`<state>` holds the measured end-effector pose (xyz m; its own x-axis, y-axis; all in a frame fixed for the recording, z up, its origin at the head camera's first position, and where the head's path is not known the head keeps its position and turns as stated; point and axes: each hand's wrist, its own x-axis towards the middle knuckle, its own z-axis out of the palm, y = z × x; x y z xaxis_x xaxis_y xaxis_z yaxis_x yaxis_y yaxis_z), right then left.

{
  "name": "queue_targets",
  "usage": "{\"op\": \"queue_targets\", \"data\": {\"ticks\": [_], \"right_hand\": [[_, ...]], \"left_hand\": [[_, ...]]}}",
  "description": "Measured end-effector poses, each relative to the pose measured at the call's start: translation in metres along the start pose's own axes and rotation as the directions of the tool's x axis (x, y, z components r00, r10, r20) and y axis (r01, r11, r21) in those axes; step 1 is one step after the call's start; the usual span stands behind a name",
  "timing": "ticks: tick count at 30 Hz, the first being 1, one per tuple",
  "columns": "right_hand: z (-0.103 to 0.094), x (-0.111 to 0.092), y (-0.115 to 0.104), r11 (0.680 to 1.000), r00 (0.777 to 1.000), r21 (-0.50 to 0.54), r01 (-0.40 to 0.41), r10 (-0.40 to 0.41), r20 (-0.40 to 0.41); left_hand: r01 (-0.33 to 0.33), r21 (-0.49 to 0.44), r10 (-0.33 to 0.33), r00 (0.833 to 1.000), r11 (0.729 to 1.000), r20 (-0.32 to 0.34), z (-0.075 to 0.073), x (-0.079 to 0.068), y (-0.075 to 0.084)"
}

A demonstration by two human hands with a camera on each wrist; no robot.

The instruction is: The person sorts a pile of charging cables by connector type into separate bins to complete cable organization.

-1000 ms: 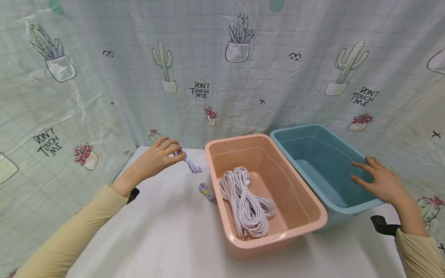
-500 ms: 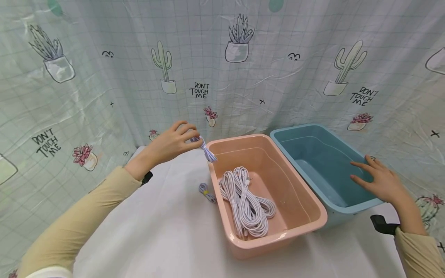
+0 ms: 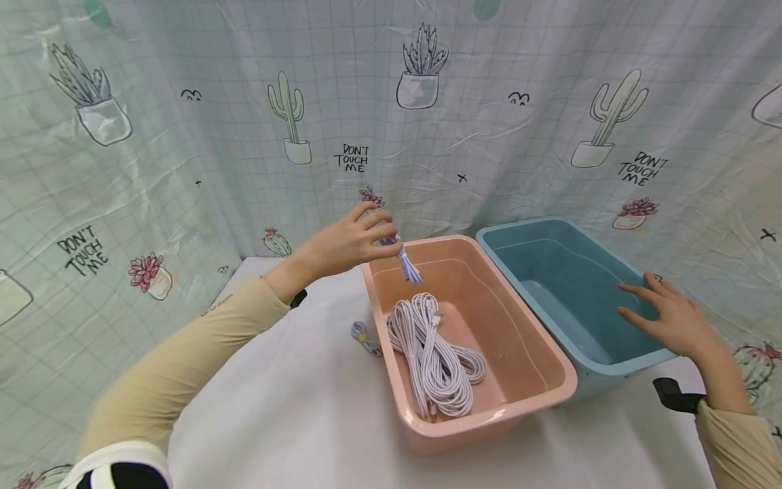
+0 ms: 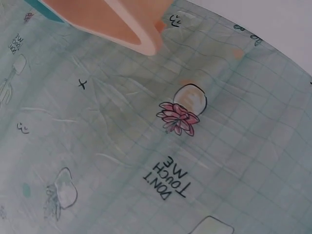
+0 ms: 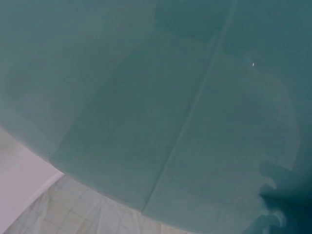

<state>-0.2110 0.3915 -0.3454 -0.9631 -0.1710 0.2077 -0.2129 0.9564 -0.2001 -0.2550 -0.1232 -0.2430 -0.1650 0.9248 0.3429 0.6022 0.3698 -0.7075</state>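
Observation:
In the head view my left hand (image 3: 351,246) pinches a small bundle of pale lilac cable (image 3: 411,268), its loops hanging down over the back left part of the pink bin (image 3: 525,406). Inside that bin lie coiled white cables (image 3: 436,363). My right hand (image 3: 678,316) rests at the right rim of the blue bin (image 3: 550,299), fingers spread and holding nothing. The left wrist view shows a corner of the pink bin (image 4: 126,27) but neither hand nor cable. Blue bin wall (image 5: 146,107) fills most of the right wrist view.
A second lilac cable bundle (image 3: 365,338) with a yellow tie lies on the white table (image 3: 275,407), against the pink bin's left side. The two bins stand side by side. Behind them hangs a cactus-print curtain (image 3: 342,102).
My left hand has carried the lilac cable bundle rightward, from above the table left of the pink bin to over its back left part. My right hand has stayed put.

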Motion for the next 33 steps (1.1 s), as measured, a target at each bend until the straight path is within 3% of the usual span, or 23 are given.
{"op": "queue_targets", "data": {"ticks": [7, 15, 18, 25, 33], "right_hand": [[0.0, 0.001, 0.0, 1.0, 1.0, -0.009, 0.003, -0.003, -0.004], [0.001, 0.0, 0.0, 1.0, 1.0, -0.012, 0.001, -0.001, -0.006], [0.001, 0.0, 0.0, 1.0, 1.0, -0.006, 0.006, -0.006, -0.009], [0.002, -0.001, 0.0, 1.0, 1.0, -0.005, 0.006, -0.006, -0.016], [0.003, -0.001, 0.001, 1.0, 1.0, -0.008, 0.001, -0.001, -0.02]], "left_hand": [[-0.033, -0.021, 0.031, 0.996, 0.999, -0.081, 0.007, 0.03, 0.009], [-0.061, -0.065, 0.053, 0.991, 0.996, -0.122, 0.015, 0.063, 0.021], [-0.069, -0.068, 0.062, 0.993, 0.995, -0.104, 0.016, 0.077, 0.024], [-0.094, 0.02, 0.095, 0.995, 0.995, -0.023, 0.014, 0.108, 0.029], [-0.129, 0.008, 0.129, 0.992, 0.992, -0.009, 0.017, 0.134, 0.036]]}}
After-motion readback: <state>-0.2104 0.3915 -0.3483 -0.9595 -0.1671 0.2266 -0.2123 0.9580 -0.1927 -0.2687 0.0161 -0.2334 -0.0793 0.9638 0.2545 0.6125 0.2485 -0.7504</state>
